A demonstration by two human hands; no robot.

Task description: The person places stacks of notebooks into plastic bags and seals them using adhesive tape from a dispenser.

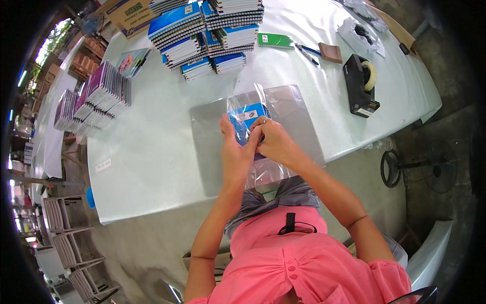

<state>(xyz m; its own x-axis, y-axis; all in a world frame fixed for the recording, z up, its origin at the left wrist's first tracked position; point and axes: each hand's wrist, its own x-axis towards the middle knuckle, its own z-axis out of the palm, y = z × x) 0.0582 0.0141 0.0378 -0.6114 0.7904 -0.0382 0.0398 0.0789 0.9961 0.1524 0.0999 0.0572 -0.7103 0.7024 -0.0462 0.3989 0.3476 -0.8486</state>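
Note:
A small blue notebook point(247, 112) with a white label lies inside a clear plastic bag point(266, 171), over a grey plastic sheet point(205, 152) at the table's near edge. My left hand point(237, 149) grips the notebook's left side through the plastic, thumb along its near part. Bent over the notebook's right side, my right hand point(276, 142) pinches the film close to my left thumb, and a ring shows on one finger. The fingertips overlap and partly hide the notebook's near end. Loose film stands up beyond its far edge.
Tall stacks of blue spiral notebooks point(174, 30) stand at the back, purple ones point(104, 91) to the left. A green notepad point(275, 40), a pen-like tool point(308, 54), a brown block point(330, 52) and a black tape dispenser point(354, 86) lie right. A cardboard box point(124, 17) is far left.

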